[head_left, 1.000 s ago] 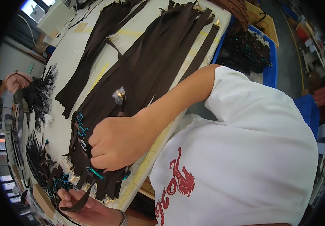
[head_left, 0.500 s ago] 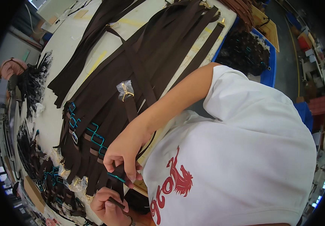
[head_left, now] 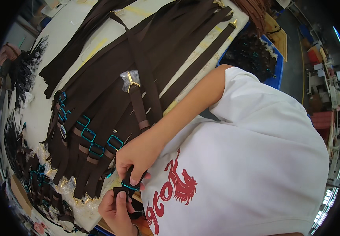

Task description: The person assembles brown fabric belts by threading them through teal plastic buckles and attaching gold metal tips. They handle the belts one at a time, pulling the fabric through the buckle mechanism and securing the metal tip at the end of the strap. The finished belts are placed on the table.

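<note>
My right hand [head_left: 135,156] reaches down from my shoulder to the table's near edge and pinches a dark brown strap end with a teal metal buckle [head_left: 130,185]. My left hand [head_left: 115,207] comes up from below and grips the same strap end just under the buckle, thumb on top. Beside my hands, several brown straps with teal buckles [head_left: 89,135] lie side by side on the white table [head_left: 40,112]. One strap with a plastic-wrapped gold clasp [head_left: 130,80] lies across the pile.
Long brown straps [head_left: 158,43] cover most of the table. Wrapped gold fittings [head_left: 65,185] line the near edge. Black hardware heaps [head_left: 28,67] sit at the far left. A blue bin [head_left: 256,55] of dark buckled parts stands past the table's end.
My right hand has left the strap pile and drawn back to the table's edge. It now meets my left hand on the buckled strap end.
</note>
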### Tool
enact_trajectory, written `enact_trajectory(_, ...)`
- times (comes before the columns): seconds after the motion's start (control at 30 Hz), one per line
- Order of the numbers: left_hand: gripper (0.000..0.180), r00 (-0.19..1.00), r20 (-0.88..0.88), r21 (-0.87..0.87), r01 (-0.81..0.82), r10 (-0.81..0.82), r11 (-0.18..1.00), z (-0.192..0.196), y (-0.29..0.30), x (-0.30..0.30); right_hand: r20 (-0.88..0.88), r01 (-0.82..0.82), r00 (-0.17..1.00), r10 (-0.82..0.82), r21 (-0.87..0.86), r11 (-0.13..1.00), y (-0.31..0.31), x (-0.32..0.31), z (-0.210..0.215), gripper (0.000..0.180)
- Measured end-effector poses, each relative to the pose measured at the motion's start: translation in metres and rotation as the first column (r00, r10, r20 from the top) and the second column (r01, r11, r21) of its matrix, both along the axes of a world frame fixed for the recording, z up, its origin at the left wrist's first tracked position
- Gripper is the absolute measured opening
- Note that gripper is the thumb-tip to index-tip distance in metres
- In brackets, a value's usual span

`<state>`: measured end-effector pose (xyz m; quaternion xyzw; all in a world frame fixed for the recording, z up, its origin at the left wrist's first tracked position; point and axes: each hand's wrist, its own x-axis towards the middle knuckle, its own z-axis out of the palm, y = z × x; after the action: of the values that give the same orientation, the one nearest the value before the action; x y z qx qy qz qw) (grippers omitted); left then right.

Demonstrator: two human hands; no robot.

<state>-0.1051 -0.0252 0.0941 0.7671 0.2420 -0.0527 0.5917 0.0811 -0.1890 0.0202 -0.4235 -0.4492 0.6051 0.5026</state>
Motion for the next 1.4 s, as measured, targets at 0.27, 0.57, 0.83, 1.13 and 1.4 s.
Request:
enact_trajectory(0.27,0.018,0.980,-0.199,-0.125,-0.006,-0.020,0.992,0.000,-0.016,-0.010,0.268,0.368,0.894,-0.360,0.021,0.930,-0.027,-0.039,-0.008,0.018)
enact_trajectory(0.57,0.023,0.943,-0.103,0.083,0.325,-0.317,0.942,-0.019,-0.014,-0.016,0.338,0.251,0.904,-0.262,0.077,0.965,-0.033,-0.039,-0.018,0.029)
enact_trajectory(0.83,0.020,0.986,-0.161,-0.367,-0.088,0.030,0.926,-0.040,0.000,-0.011,0.240,0.395,0.871,-0.429,0.176,0.901,-0.041,-0.034,0.005,0.033)
enact_trajectory(1.13,0.019,0.951,-0.067,-0.382,-0.304,0.301,0.873,-0.040,-0.025,-0.017,0.331,0.346,0.784,-0.526,0.470,0.812,-0.028,-0.030,-0.008,0.047)
enact_trajectory(1.4,0.026,0.955,0.012,-0.152,-0.291,0.297,0.944,-0.044,-0.030,-0.036,0.145,0.356,0.832,-0.536,0.600,0.716,-0.027,-0.038,-0.030,0.045)
